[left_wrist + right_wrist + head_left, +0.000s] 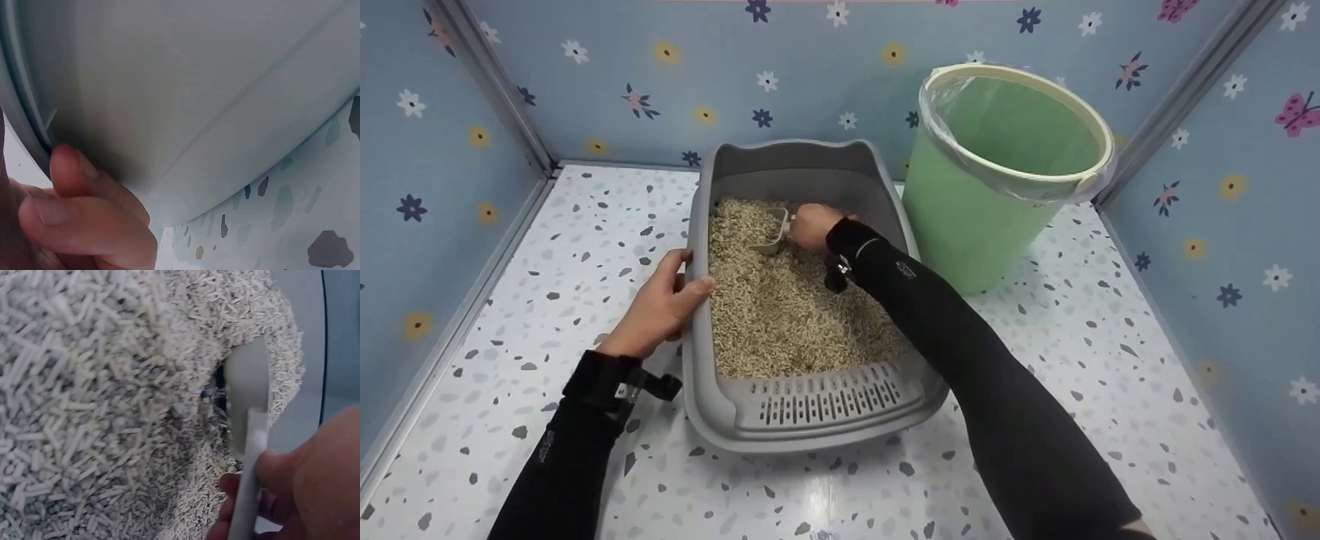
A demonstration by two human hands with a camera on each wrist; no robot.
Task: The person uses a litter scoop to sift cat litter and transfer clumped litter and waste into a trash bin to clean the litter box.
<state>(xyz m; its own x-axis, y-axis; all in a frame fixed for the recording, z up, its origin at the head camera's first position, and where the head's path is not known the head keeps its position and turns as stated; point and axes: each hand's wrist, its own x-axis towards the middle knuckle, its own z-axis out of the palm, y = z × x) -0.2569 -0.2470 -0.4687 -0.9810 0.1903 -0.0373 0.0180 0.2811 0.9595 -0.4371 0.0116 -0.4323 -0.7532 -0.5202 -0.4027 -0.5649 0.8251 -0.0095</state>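
Deep in the far end of the litter box (712, 390), right hand (812, 226) wrapped round scoop (774, 231) handle, blade dug into loose, shifty pellets (780, 300). Left hand (664, 307) clamped on box's left rim. Light, stiff plastic scoop; best gripped mid-handle, kept level.

White speckled floor (547, 247) under my arms, grey litter tray (810, 427) resting on it, green lined bin (960, 225) apparently touching the tray's right side
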